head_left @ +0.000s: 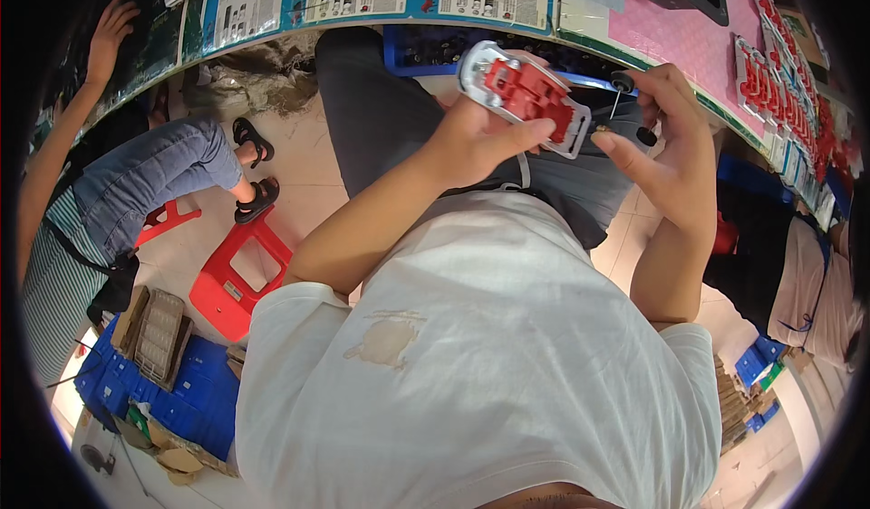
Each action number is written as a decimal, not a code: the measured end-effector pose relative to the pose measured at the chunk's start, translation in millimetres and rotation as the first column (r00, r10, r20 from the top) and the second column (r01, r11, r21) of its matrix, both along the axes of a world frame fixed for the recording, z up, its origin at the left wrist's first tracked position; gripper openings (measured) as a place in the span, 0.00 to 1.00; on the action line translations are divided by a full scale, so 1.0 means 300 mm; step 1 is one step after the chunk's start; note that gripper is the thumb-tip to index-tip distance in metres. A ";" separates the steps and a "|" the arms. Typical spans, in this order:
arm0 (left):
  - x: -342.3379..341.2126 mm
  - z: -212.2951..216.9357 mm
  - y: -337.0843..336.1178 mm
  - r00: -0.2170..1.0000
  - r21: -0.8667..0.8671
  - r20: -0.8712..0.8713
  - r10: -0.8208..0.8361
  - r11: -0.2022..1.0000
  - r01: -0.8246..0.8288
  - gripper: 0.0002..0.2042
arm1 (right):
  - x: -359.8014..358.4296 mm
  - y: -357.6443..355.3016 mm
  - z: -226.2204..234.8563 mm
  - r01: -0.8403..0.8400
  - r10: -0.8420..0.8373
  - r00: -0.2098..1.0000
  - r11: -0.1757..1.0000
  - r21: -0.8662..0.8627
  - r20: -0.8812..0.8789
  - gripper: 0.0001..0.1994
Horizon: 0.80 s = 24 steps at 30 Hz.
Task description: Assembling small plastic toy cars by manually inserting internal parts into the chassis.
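My left hand (480,142) is closed round a toy car body (530,96), a white-grey shell with a red inner part facing up. Its thumb presses on the red part near one end of the shell. Just to the right, the fingers of my right hand (671,142) pinch a wheel axle (614,107), a thin metal rod with a small black wheel (622,81) at its upper end. A second black wheel (645,135) shows between the fingers and thumb; whether it sits on the same rod I cannot tell. The axle is apart from the car body.
A blue tray (394,56) of small black parts sits over my lap, under the table edge. Rows of red and white car parts (770,87) lie on the table at right. Another person's hand (113,29) rests at far left. A red stool (217,278) stands at left.
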State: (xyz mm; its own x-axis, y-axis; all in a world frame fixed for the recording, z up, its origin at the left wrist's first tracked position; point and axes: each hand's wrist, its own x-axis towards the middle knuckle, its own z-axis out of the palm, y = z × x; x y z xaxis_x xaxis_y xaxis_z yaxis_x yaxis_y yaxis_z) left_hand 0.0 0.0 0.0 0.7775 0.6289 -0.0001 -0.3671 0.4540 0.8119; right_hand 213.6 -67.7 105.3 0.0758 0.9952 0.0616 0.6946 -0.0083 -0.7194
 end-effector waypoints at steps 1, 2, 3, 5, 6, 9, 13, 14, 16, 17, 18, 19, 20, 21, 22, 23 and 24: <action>0.003 0.001 0.006 1.000 -0.023 -0.003 0.009 1.000 -0.009 0.30 | 0.000 -0.008 -0.005 -0.011 0.011 1.000 1.000 -0.016 0.003 0.29; 0.015 -0.009 0.008 0.998 -0.005 0.024 0.062 0.998 -0.062 0.30 | -0.002 -0.014 -0.012 -0.022 0.022 1.000 0.999 -0.032 0.004 0.29; 0.009 -0.006 0.014 0.998 0.010 0.028 0.054 0.998 -0.054 0.30 | -0.026 -0.017 -0.021 -0.036 0.037 0.999 0.999 -0.039 0.009 0.29; 0.009 0.012 0.019 0.999 -0.011 0.038 0.036 0.999 -0.036 0.30 | -0.073 -0.020 -0.039 -0.037 0.036 0.999 0.999 -0.040 -0.005 0.29; 0.017 0.013 0.016 0.999 -0.012 0.035 0.030 1.000 -0.029 0.30 | -0.083 -0.017 -0.041 -0.044 0.044 0.999 0.998 -0.052 0.013 0.28; 0.039 0.009 0.013 1.000 0.063 0.011 0.024 0.998 -0.025 0.29 | -0.077 -0.022 -0.045 -0.031 0.033 0.998 0.998 -0.046 0.048 0.28; 0.044 0.015 0.020 1.000 0.064 -0.001 0.016 0.998 -0.016 0.27 | -0.060 -0.031 -0.053 -0.025 0.029 0.998 0.996 -0.089 0.050 0.30; 0.045 0.017 0.022 1.000 0.055 0.007 0.009 0.998 -0.010 0.28 | -0.054 -0.031 -0.057 -0.032 0.034 0.999 0.996 -0.084 0.028 0.33; 0.043 0.028 0.019 1.000 0.050 -0.008 0.011 0.999 -0.011 0.28 | -0.036 -0.036 -0.061 -0.048 0.049 0.999 0.996 -0.080 0.000 0.36; 0.040 0.030 0.018 1.000 0.045 -0.019 0.011 0.999 -0.010 0.28 | -0.014 -0.044 -0.054 -0.033 0.025 0.997 0.995 -0.098 -0.079 0.38; 0.037 0.027 0.020 1.000 0.044 -0.020 0.015 0.999 -0.014 0.28 | 0.008 -0.053 -0.050 -0.017 -0.001 0.988 0.993 -0.117 -0.156 0.41; 0.037 0.023 0.023 1.000 0.053 -0.029 0.011 0.999 -0.009 0.28 | 0.031 -0.057 -0.051 -0.022 0.003 0.977 0.996 -0.087 -0.212 0.38; 0.037 0.017 0.027 0.999 0.063 -0.038 0.007 0.998 -0.004 0.28 | 0.036 -0.061 -0.046 0.012 -0.043 0.936 0.996 -0.090 -0.349 0.35; 0.043 0.006 0.028 1.000 0.066 -0.016 0.017 0.998 -0.016 0.31 | 0.039 -0.058 -0.035 0.047 -0.088 0.873 0.994 -0.097 -0.479 0.32; 0.038 0.002 0.026 1.000 0.067 -0.016 0.020 0.998 -0.019 0.31 | 0.042 -0.046 -0.035 0.030 -0.043 0.873 0.999 -0.036 -0.485 0.29; 0.034 0.002 0.022 0.999 0.052 -0.042 0.015 0.999 -0.013 0.30 | 0.039 -0.036 -0.044 0.027 -0.041 0.873 0.999 -0.034 -0.486 0.29; 0.035 0.003 0.018 0.998 0.036 -0.065 0.008 0.999 -0.005 0.29 | 0.034 -0.026 -0.054 -0.004 -0.006 0.877 1.000 -0.020 -0.481 0.28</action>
State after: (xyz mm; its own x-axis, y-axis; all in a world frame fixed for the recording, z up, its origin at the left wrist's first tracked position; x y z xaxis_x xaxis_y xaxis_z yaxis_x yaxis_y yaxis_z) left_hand 10.4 5.5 0.8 0.7724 0.6346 -0.0279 -0.3157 0.4216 0.8501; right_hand 223.7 -75.4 89.1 0.0919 0.9958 -0.0019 0.2628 -0.0261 -0.9645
